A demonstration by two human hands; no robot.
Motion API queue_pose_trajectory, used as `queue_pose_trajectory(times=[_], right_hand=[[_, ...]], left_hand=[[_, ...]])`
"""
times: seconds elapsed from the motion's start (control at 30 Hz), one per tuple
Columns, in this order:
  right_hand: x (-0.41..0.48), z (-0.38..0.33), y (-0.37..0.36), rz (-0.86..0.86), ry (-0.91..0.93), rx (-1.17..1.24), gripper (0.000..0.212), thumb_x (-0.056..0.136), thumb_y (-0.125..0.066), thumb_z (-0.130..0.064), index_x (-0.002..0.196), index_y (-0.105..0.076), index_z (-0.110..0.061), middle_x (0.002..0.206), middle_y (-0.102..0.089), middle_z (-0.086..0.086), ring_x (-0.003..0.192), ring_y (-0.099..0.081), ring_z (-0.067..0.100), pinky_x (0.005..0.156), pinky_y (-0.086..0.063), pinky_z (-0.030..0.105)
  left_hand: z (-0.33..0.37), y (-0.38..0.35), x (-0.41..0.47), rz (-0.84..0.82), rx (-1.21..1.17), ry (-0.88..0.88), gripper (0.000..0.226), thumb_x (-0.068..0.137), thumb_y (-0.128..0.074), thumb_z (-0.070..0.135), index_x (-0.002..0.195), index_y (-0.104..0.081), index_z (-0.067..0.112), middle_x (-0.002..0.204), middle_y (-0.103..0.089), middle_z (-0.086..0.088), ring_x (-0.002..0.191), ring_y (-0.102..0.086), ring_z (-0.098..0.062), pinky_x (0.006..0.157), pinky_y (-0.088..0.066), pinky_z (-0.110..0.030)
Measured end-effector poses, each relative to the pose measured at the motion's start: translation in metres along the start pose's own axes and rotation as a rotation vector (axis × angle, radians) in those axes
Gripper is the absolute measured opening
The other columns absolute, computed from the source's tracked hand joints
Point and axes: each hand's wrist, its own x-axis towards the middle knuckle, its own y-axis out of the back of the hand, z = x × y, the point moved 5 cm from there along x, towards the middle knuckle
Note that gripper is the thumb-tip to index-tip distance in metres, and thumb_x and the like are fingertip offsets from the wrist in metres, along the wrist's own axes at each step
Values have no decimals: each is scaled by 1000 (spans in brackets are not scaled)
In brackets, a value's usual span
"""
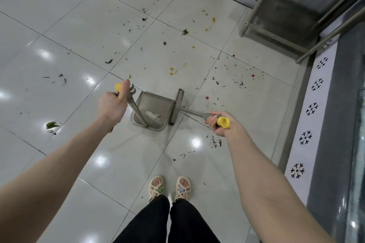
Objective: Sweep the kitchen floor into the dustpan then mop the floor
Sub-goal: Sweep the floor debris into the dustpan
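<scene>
Dustpan [152,108], a grey translucent scoop on a long metal handle capped in yellow, stands on the pale tiled floor [59,25] just ahead of the person's sandalled feet [169,188], its mouth facing right. A little pale debris already lies inside it. The left hand [113,104] is closed round the top of the dustpan handle, just under the yellow cap. The right hand [221,124] is clamped near the yellow end of the broom [177,107], whose bristle head stands on edge at the right lip of the pan, touching or nearly touching it.

Both tools look light and stiff, thin plastic on slim tubes, easily steered one-handed from the handle tops; the pan seems liable to skate on the glossy tile unless pressed down. Dark leaf scraps [227,81] and specks litter the tiles to the far left, far centre and right, with more near the right foot. Yellow spots [171,71] farther off look wet, probably work for the mop rather than the broom. Steel legs [262,2] stand far right.
</scene>
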Motion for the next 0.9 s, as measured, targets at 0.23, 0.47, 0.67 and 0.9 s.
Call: queue_pose_trajectory(times=[0.23,0.47,0.67,0.9], right_hand=[[39,10,-22,-25,-37,103,4,95,-44,-9,93,-42,-7,47,-43,5,28,-41,8,32,-36,9],[48,-33,6,52,0,195,5,96,-40,-8,100,-41,-5,47,-44,7,27,-42,10,29,-38,13],[21,-62,43,157,45,239,32,98,-44,-10,129,-39,-13,41,-44,11,23,-41,11,29,-38,12],[-2,-66,111,206,56,230,7,96,-43,-11,93,-44,-5,43,-44,11,24,-42,11,27,-38,15]], left_hand=[[-1,3,19,-28,35,16,64,87,-36,73,80,-52,12,73,-39,-11,61,-38,-23,50,-35,-29],[7,-22,22,-28,123,35,67,88,-34,73,72,-44,9,68,-40,-11,55,-41,-24,56,-36,-32],[19,-59,18,-33,107,21,69,86,-35,75,72,-47,9,68,-42,-12,60,-42,-25,61,-40,-36],[22,-96,-9,-74,97,48,75,80,-31,82,67,-42,9,65,-39,-11,57,-40,-23,54,-34,-33]])
